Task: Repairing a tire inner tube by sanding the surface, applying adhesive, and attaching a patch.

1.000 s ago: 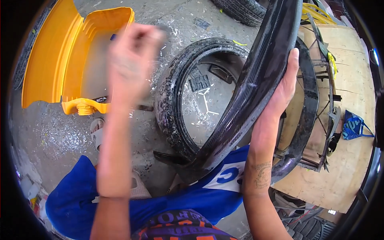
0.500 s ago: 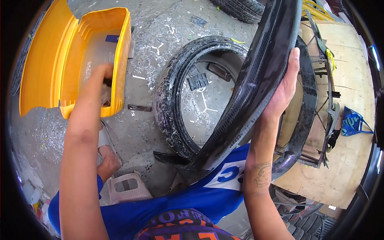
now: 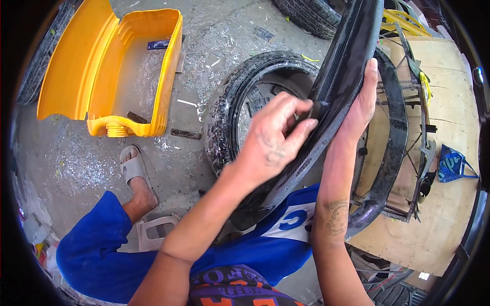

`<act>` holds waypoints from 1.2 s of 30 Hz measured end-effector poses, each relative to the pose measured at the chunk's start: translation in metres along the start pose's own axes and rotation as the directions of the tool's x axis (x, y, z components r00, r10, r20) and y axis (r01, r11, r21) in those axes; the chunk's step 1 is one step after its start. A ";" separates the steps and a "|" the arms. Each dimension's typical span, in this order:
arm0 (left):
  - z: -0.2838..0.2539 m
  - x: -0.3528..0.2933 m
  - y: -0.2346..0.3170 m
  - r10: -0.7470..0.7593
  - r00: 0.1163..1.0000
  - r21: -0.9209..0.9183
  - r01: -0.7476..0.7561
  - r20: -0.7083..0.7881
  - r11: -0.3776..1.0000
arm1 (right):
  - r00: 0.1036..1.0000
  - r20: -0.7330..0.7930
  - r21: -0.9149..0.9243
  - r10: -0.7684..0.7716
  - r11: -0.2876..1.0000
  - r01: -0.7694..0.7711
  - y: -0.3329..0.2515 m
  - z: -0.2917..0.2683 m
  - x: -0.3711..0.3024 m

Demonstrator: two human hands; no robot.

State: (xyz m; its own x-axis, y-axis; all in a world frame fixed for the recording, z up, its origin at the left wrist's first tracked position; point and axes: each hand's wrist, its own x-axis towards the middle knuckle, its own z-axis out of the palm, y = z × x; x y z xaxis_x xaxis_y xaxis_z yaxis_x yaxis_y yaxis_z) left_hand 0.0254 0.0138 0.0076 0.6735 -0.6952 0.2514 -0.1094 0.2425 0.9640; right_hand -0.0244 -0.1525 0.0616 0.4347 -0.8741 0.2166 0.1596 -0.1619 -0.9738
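Note:
A long, curved black car body part (image 3: 343,76) with a carbon-fibre weave stands tilted across my lap, its upper end out of the picture. My right hand (image 3: 359,109) supports it along its right edge, with the palm pressed against it. My left hand (image 3: 278,132) is closed in a pinch at the part's left face. Its fingertips touch the surface, and a small dark patch there may be something held, but I cannot make it out. Behind the left hand lies a tyre (image 3: 217,122) on the wet floor.
A cut-open yellow jerrycan (image 3: 176,66) with cloudy water stands at the left. A dark flat strip (image 3: 186,134) lies near it. At the right, another curved black part (image 3: 395,120) and a metal frame rest on a plywood sheet (image 3: 446,219). A pale plastic stool (image 3: 153,232) is below.
My left hand has come out of the yellow jerrycan and moved right onto the black part. My right hand has stayed at its edge. The view has shifted slightly.

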 end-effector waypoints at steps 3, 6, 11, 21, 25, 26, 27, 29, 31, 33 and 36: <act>0.016 -0.014 -0.008 0.166 0.975 -0.036 -0.173 -0.151 0.984 | 0.999 -0.028 -0.017 0.019 1.000 -0.020 -0.003 0.002 -0.003; 0.023 -0.018 -0.009 0.177 0.968 -0.049 -0.188 -0.180 0.981 | 0.999 -0.030 0.020 0.035 0.999 -0.035 -0.004 0.001 -0.003; 0.021 -0.020 -0.007 0.212 0.964 0.044 -0.207 -0.158 0.977 | 0.997 -0.059 -0.105 -0.051 0.994 0.045 -0.002 -0.001 -0.005; 0.023 -0.014 -0.004 0.222 0.963 0.014 -0.223 -0.152 0.975 | 0.999 -0.045 -0.029 -0.011 1.000 0.010 -0.006 0.004 0.002; 0.022 -0.017 -0.010 0.198 0.967 -0.031 -0.205 -0.158 0.978 | 0.997 -0.074 -0.043 -0.007 0.999 0.004 -0.009 0.005 -0.009; 0.019 -0.028 -0.007 0.163 0.975 -0.045 -0.172 -0.148 0.984 | 0.996 -0.085 -0.006 0.026 1.000 -0.026 -0.008 0.007 -0.011; 0.019 -0.028 -0.008 0.173 0.975 -0.043 -0.180 -0.137 0.983 | 0.997 -0.070 0.017 0.033 0.999 -0.032 -0.008 0.005 -0.011; 0.024 -0.003 -0.006 0.247 0.959 0.021 -0.246 -0.136 0.969 | 0.996 -0.082 0.017 0.034 0.999 -0.033 -0.010 0.008 -0.006; 0.024 0.005 -0.004 0.316 0.934 0.046 -0.313 -0.169 0.949 | 0.998 -0.060 -0.016 -0.013 1.000 0.012 -0.007 0.004 -0.005; 0.026 -0.019 -0.009 0.267 0.949 0.009 -0.269 -0.167 0.963 | 0.998 -0.057 0.003 0.006 1.000 -0.006 -0.008 0.003 -0.007; 0.024 -0.017 -0.011 0.212 0.967 -0.018 -0.217 -0.145 0.976 | 0.998 -0.065 0.042 0.021 0.999 -0.019 -0.008 0.007 -0.010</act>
State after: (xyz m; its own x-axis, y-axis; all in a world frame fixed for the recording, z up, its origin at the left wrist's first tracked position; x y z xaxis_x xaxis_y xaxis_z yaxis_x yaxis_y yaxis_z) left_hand -0.0023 0.0063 -0.0047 0.7336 -0.5226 0.4344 -0.2393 0.3996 0.8849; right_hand -0.0238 -0.1394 0.0681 0.3796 -0.9053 0.1907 0.1880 -0.1263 -0.9740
